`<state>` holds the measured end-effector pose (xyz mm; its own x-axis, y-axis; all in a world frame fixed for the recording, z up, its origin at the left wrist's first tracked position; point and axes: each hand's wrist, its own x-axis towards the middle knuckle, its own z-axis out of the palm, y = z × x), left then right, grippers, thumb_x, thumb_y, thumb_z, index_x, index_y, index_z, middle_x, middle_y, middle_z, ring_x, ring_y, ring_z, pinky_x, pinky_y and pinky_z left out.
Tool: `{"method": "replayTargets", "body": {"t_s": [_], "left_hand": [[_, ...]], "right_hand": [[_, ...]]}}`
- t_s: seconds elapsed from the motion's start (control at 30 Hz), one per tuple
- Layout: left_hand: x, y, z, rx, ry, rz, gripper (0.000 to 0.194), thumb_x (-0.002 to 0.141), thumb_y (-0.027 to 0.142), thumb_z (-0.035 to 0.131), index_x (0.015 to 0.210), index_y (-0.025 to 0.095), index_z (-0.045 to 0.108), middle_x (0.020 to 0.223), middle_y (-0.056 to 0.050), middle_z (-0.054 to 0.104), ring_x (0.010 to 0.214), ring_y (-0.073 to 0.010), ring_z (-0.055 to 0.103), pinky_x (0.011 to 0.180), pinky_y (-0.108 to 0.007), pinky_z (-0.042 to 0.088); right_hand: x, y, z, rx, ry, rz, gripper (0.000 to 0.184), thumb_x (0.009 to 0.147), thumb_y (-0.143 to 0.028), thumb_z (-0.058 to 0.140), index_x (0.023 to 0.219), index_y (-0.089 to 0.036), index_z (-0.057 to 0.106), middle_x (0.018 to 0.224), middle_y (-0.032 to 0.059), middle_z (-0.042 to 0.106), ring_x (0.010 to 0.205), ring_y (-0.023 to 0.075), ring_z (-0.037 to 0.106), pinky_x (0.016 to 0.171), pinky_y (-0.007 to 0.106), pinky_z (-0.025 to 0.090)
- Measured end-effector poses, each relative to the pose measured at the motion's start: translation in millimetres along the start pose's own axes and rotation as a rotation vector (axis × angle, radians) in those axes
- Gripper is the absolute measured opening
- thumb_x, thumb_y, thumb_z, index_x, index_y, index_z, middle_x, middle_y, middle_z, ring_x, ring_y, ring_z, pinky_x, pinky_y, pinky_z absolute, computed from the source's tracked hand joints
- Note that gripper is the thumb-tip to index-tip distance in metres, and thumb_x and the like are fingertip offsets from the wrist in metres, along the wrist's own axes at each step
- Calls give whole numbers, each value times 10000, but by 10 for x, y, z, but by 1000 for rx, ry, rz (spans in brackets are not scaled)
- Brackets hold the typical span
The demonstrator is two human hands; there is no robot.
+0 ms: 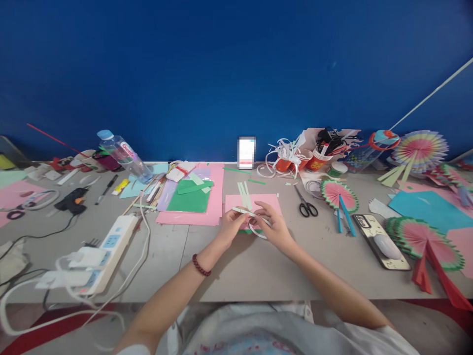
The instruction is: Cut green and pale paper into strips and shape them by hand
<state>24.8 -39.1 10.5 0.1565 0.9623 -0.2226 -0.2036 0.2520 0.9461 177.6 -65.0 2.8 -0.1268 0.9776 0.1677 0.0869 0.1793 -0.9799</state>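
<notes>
My left hand (233,224) pinches the left end of a narrow pale paper strip (243,211) just above the desk. The fingers of my right hand (274,226) are closed on the strip's other end. A white band (257,233) curls down in a loop beneath my right hand; whether it joins the strip I cannot tell. Below both hands lies a pink paper sheet (271,201) with a green edge at its near side. Several pale green strips (244,193) lie on its far part, just beyond my fingers.
Black scissors (307,204) and a watermelon-patterned paper fan (339,195) lie to the right, near a phone (382,241) with a mouse on it. Leftward are green paper (188,199), a leaning bottle (127,155), a power strip (111,254) with cables and a glue gun (74,201).
</notes>
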Motion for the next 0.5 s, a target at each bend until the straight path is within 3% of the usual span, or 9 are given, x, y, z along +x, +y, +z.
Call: {"method": "replayTargets", "body": {"t_s": [0.23,0.4,0.5], "left_hand": [[40,5,-41,25,-25,-21,199,637,332,665,724,156,694,713,-25,660,657,-149,596,657,-269,491],[73,86,-124,107,-234,144,220,687,316,576,526,166,582,772,-53,650,786,-193,596,763,-295,466],[66,138,-151,143,-315,160,231,723,336,585,565,170,563,805,-56,652,834,-202,589,783,-299,459]], "right_hand": [[-31,-24,-35,-87,-32,-120,511,887,-182,440,1367,-297,311,1055,61,553,813,143,638,741,333,561],[-42,-39,-89,-146,-50,-227,589,848,-100,410,1387,-305,289,1054,63,542,852,144,589,757,324,545],[-39,-51,-122,-151,-51,-262,605,834,-82,397,1387,-301,285,1045,64,537,815,144,568,711,314,538]]}}
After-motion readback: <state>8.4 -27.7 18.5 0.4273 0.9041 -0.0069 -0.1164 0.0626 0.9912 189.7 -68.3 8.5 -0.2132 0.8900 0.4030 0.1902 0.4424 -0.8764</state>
